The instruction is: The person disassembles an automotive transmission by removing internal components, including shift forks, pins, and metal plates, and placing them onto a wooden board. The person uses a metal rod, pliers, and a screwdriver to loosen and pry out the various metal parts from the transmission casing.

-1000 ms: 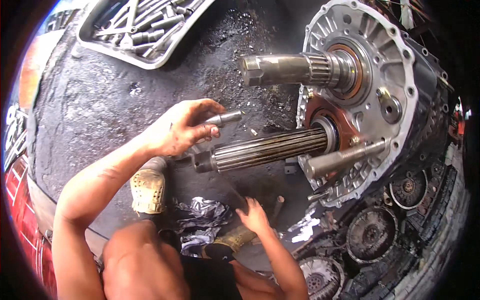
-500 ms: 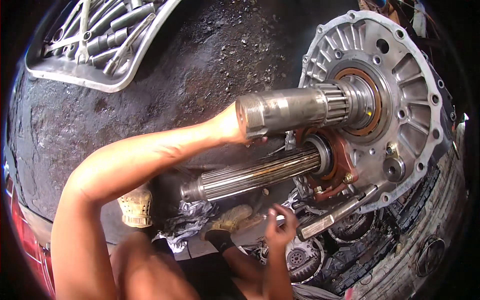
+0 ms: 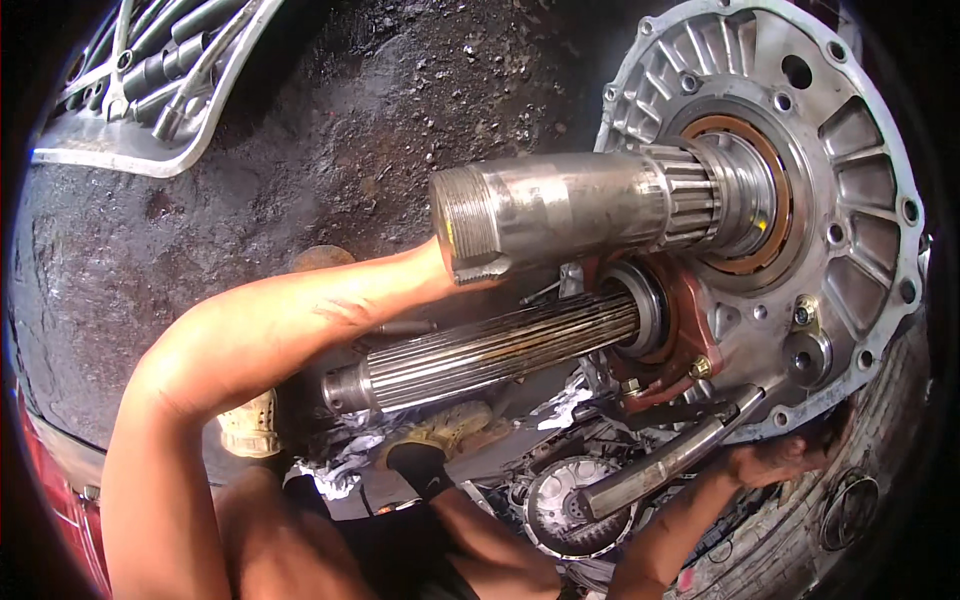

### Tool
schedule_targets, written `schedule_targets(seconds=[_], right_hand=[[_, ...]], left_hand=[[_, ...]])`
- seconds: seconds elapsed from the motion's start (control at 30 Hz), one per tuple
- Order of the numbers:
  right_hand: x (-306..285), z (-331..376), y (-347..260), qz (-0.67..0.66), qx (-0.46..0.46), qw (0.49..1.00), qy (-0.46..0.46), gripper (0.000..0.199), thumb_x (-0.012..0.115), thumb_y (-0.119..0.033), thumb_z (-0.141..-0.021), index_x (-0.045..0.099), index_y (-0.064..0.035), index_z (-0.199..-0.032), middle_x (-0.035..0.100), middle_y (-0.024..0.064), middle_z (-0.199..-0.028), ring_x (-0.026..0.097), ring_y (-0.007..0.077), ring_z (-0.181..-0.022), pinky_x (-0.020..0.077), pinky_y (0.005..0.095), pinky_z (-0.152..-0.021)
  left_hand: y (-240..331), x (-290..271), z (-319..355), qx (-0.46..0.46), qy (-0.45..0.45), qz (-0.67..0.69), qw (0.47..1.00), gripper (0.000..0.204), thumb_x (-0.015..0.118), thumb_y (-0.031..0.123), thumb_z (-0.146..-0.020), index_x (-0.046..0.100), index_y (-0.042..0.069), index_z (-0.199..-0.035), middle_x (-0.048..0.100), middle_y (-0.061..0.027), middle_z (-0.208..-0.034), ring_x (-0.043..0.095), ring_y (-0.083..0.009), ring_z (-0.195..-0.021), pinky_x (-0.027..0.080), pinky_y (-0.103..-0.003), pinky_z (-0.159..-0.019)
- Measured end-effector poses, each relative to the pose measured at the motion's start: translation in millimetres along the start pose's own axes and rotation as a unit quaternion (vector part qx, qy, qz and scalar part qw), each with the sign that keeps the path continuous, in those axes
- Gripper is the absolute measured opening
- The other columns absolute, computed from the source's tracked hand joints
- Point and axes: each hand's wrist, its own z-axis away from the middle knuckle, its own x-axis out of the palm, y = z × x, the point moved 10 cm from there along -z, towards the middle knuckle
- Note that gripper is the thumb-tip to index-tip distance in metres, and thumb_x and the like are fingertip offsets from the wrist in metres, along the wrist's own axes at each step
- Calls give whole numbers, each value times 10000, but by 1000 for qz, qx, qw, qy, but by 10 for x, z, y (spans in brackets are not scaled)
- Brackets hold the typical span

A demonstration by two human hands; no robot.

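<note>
Gearbox housing, one in number, fills the right side of the view, its ribbed grey face turned toward the person and its rim set with bolt holes. Three shafts project from it: one thick threaded shaft on top, ringed at its base by one copper-coloured ring; one long splined shaft below that, passing through one reddish-brown plate on which two bolts show; and one smooth bar at the lower edge. One left forearm reaches behind the thick shaft, which hides most of the left hand, so I cannot tell whether its fingers are apart, together or clamped on something. One right hand is at the housing's lower rim, beyond the smooth bar; its fingers lie in shadow, and I cannot tell whether they grip the rim. One metal tray at upper left contains wrenches and sockets, overlapping too much to count. Two yellow shoes rest on the dark, gritty floor, near one round toothed part lying under the bar.
</note>
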Motion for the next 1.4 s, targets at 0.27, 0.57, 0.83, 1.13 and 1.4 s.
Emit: schedule_targets(seconds=[0.27,0.57,0.83,1.13,1.4], right_hand=[[25,126,-15,-138,-40,988,53,569,387,-402,-960,330,65,-1279,412,304,-1299,427,432,-1203,336,546,-1043],[-110,105,78,-52,13,995,84,582,495,-413,-906,486,126,-1126,533,282,-1145,515,353,-1077,400,465,-952],[-81,90,79,-58,13,997,45,598,532,-415,-897,487,131,-1136,534,267,-1142,520,335,-1050,396,444,-936],[35,49,-2,-84,5,996,38,496,502,-367,-926,478,94,-1110,522,241,-1149,491,358,-1099,334,475,-1011],[30,5,-32,-81,-6,996,21,424,535,-286,-919,484,75,-1136,522,213,-1172,490,320,-1119,335,449,-1021]], left_hand=[[-220,27,-106,-10,18,48,999,270,638,244,-883,591,63,-1078,642,-58,-923,630,-161,-876,542,-296,-742],[-198,83,-89,-25,42,93,994,271,636,253,-888,590,64,-1076,638,-54,-914,629,-160,-869,542,-296,-740],[-151,104,-256,-35,69,126,989,272,634,261,-893,589,64,-1075,636,-51,-907,627,-159,-861,543,-296,-737],[-24,4,-421,-54,123,150,979,273,631,270,-898,588,64,-1073,632,-48,-899,626,-157,-854,543,-297,-735],[666,309,-353,259,169,-586,749,204,490,183,-959,624,35,-1000,644,-52,-916,599,-146,-788,477,-285,-710]])
